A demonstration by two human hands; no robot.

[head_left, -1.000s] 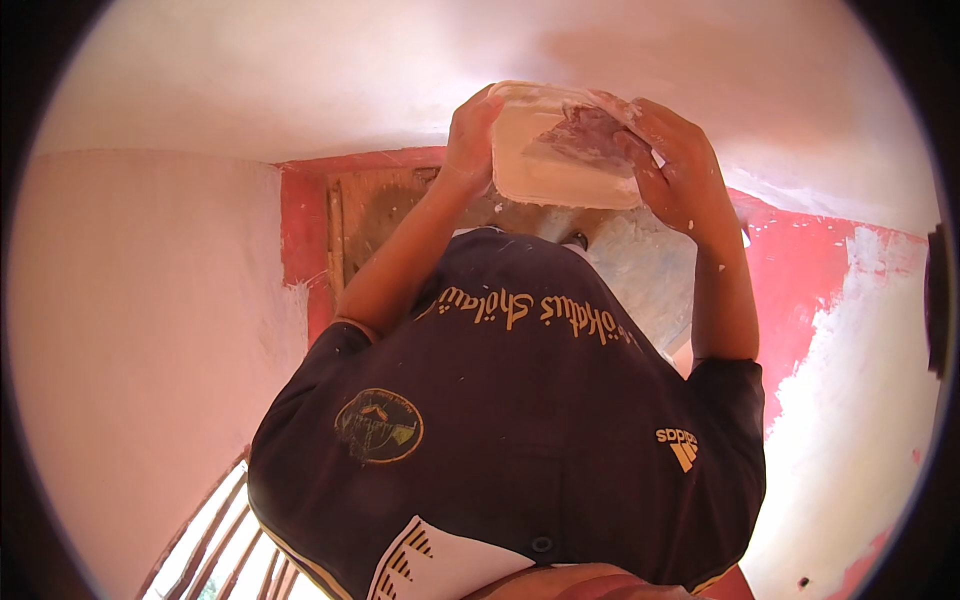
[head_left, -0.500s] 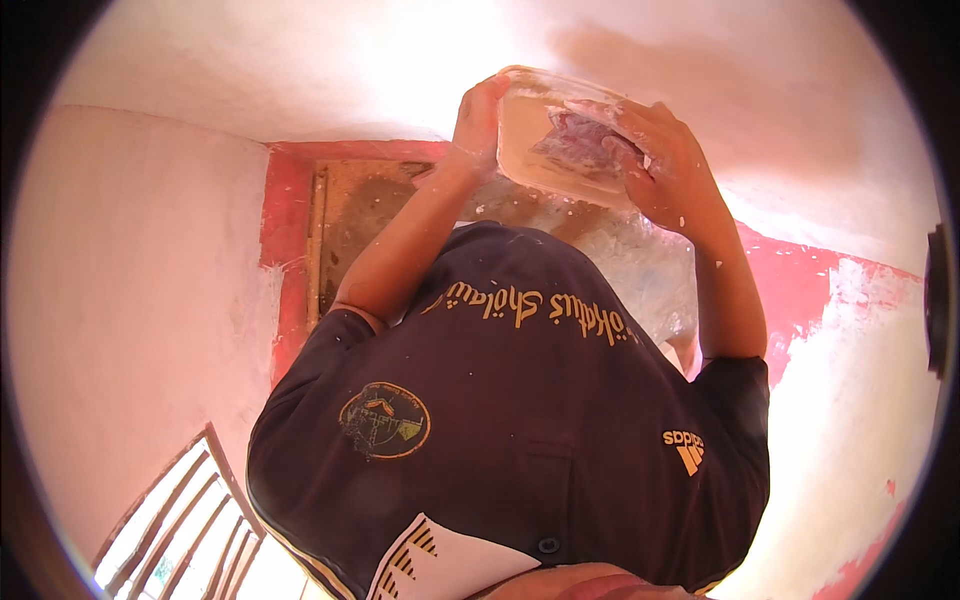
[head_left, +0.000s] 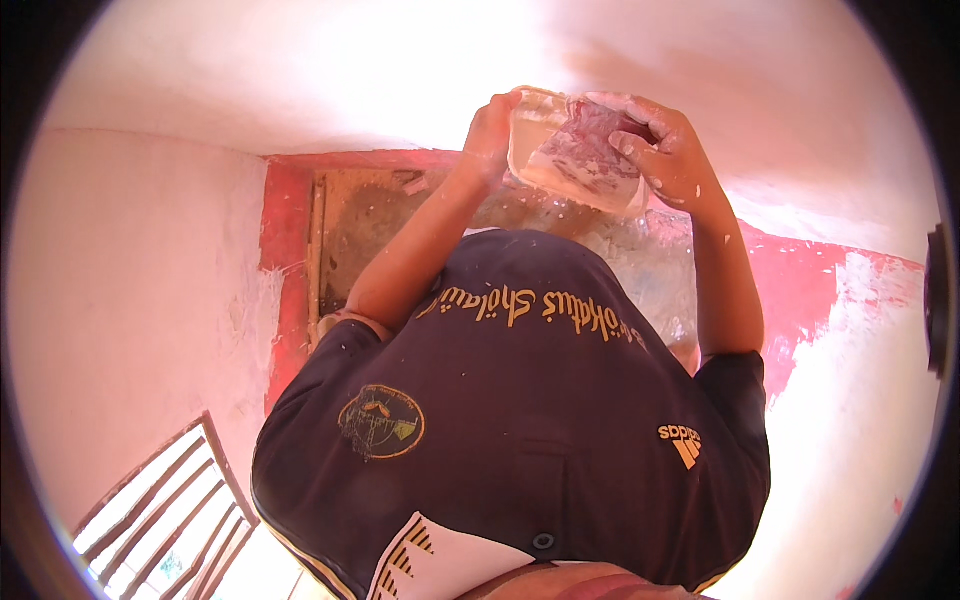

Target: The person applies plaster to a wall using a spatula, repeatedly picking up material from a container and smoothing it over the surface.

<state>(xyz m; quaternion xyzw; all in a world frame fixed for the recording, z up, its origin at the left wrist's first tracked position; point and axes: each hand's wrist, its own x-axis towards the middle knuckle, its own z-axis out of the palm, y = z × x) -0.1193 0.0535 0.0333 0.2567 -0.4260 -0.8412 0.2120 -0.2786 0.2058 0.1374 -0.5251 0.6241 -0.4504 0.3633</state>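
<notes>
My left hand grips the left end of a shallow rectangular see-through plastic container held up in front of me. Its rim and walls carry whitish smears. Over the container's right part, my right hand is closed on a crumpled purplish-grey cloth, streaked with white. Thumb and fingers pinch the cloth's right side, while its left part spreads over the container. White specks dot the right hand and wrist. Whether the right fingers also touch the container is hidden.
A pale wall rises just beyond my hands. Lower down runs a red painted band, patchy with white at the right. Below my hands lies a brown, speckled floor. A barred window is at the lower left.
The container has come slightly down and nearer to me. More of the cloth shows over it, and my right fingers have shifted on the cloth.
</notes>
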